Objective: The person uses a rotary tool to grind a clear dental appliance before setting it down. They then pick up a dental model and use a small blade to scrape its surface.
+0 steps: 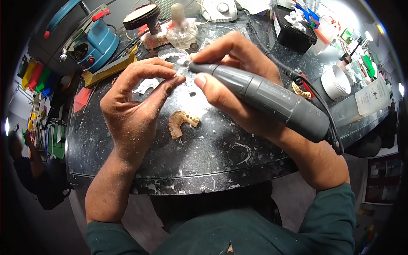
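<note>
My right hand (242,80) is closed around a dark grey dental handpiece (267,95), its tip pointing left toward my other hand. A small bit at that tip looks pale and blurred. My left hand (138,91) pinches a small whitish piece (177,75) between thumb and fingertips, just beside the handpiece tip. Fingers cover most of the piece, so its exact kind does not show. Below the hands, a tan plaster dental model (180,122) of part of a tooth arch lies on the dark bench (221,157). White dust speckles my left hand.
A coiled cord (276,61) runs from the handpiece past a white control box (219,10). A blue machine (100,42) stands back left. At right are a black bin (293,29), a white tub (335,81) and a clear bottle (361,102). Another person (34,170) sits far left.
</note>
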Available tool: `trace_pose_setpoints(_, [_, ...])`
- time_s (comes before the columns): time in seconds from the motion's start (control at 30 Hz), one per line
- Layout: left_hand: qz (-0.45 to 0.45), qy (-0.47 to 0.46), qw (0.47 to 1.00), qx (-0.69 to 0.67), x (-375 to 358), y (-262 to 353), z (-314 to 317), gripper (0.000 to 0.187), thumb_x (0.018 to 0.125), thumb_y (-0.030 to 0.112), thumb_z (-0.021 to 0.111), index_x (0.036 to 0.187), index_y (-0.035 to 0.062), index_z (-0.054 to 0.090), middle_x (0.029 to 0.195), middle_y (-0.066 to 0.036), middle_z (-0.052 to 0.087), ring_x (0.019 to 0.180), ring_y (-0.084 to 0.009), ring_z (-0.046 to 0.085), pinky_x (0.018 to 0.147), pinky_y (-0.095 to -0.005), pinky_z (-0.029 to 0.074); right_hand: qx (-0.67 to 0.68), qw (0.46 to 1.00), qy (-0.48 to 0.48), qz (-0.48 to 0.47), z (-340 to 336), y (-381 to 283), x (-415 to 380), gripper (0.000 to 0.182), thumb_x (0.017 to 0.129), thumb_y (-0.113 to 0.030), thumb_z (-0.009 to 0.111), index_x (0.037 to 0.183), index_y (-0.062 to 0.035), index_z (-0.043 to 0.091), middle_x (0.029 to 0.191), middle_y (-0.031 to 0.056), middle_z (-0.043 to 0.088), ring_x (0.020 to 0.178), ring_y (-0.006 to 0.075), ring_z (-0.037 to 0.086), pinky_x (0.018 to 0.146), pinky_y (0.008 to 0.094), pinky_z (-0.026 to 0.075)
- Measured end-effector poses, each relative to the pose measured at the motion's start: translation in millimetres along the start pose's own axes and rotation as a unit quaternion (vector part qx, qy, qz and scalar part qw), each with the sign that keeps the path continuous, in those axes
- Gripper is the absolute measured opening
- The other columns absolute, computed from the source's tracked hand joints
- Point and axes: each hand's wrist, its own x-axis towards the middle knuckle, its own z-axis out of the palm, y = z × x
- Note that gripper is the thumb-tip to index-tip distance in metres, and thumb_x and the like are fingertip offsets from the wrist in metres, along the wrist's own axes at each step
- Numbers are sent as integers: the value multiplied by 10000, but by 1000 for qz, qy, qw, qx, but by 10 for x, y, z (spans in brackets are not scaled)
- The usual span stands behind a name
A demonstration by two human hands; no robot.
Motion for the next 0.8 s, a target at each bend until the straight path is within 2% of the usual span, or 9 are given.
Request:
trace_pose_setpoints(0.07, [0,13,1000,-22,1,-7,-4,171,733,-39,776,875,35,714,917,-63,694,914,-135,649,819,-273,523,-14,993,-25,-112,14,114,18,240,857,-94,665,1060,-8,570,988,80,621,890,124,624,809,274,506])
trace_pose_setpoints(0.2, [2,10,1000,-10,6,9,-12,165,736,-32,776,875,35,718,900,-58,697,922,-137,651,826,-277,522,40,999,-33,2,-1,-25,-32,253,866,-94,661,1078,-7,552,1023,105,615,1024,168,617,917,314,489])
trace_pose_setpoints(0.23, [-6,11,1000,-9,8,18,-14,158,739,-26,776,872,37,719,892,-55,698,922,-137,652,828,-277,521,17,996,-41,-77,9,55,-3,269,867,-91,661,1092,-3,542,1031,103,614,981,151,623,867,296,499])
trace_pose_setpoints(0.37, [-36,6,999,-10,2,36,-24,139,748,-9,777,864,44,721,886,-51,700,918,-136,652,829,-276,521,47,998,-35,-16,14,23,-16,275,866,-85,663,1098,-1,540,1026,99,610,967,145,622,851,290,501])
trace_pose_setpoints(0.43, [-35,7,999,-9,5,43,-24,135,749,-7,777,861,44,720,882,-52,700,907,-133,653,824,-274,521,6,993,-42,-110,10,77,8,269,858,-71,665,1090,-1,548,1018,102,606,1013,173,625,894,310,498])
trace_pose_setpoints(0.47, [-35,8,999,-7,5,46,-24,132,751,-5,778,858,43,718,879,-53,699,897,-130,654,819,-272,522,5,993,-42,-110,4,45,-1,269,858,-71,665,1090,-1,548,1018,102,606,1013,173,625,894,310,498])
trace_pose_setpoints(0.53, [-42,7,999,-18,4,61,-18,129,754,-7,775,858,40,714,876,-56,700,886,-128,655,813,-270,523,34,999,-28,0,-6,-49,-20,255,849,-60,669,1071,0,561,1021,111,601,1097,221,612,976,353,474])
trace_pose_setpoints(0.63, [-51,12,998,-41,9,43,-29,126,761,-12,769,860,34,706,873,-62,702,868,-125,659,802,-267,525,28,997,-38,-62,26,41,-13,247,848,-49,664,1067,4,564,1027,110,600,1097,225,613,970,352,476])
trace_pose_setpoints(0.8, [-49,18,997,-55,14,43,-22,123,767,-20,761,860,28,696,871,-68,704,860,-127,661,799,-268,527,43,997,-31,-47,41,13,-29,258,858,-75,684,1074,0,565,1031,98,604,1045,189,615,923,326,489])
